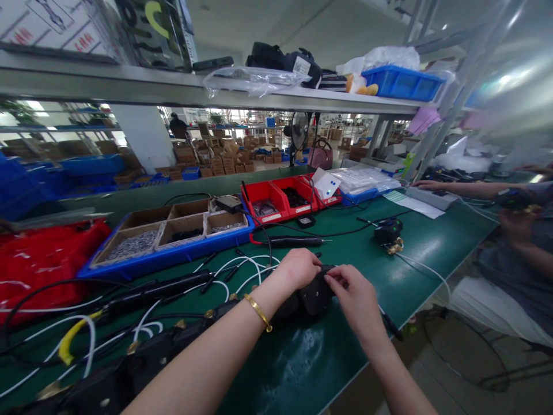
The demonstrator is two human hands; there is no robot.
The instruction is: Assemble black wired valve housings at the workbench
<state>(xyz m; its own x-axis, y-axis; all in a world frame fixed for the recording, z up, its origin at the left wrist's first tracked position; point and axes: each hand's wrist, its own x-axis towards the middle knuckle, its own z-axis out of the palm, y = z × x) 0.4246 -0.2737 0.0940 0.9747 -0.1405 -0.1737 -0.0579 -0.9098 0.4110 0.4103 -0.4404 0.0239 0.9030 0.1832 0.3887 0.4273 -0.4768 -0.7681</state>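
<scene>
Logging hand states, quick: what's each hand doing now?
Left hand: curled at the black part; whether it grips cannot be told.
Right hand: partly closed at the same part's upper edge; grip unclear.

Right hand [355,291] at black housing [316,297]

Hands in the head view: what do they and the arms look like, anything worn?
The left hand and right hand are gloveless. A shiny gold-coloured bangle circles the left wrist; none shows on the right wrist. No sleeve shows on either forearm.
</scene>
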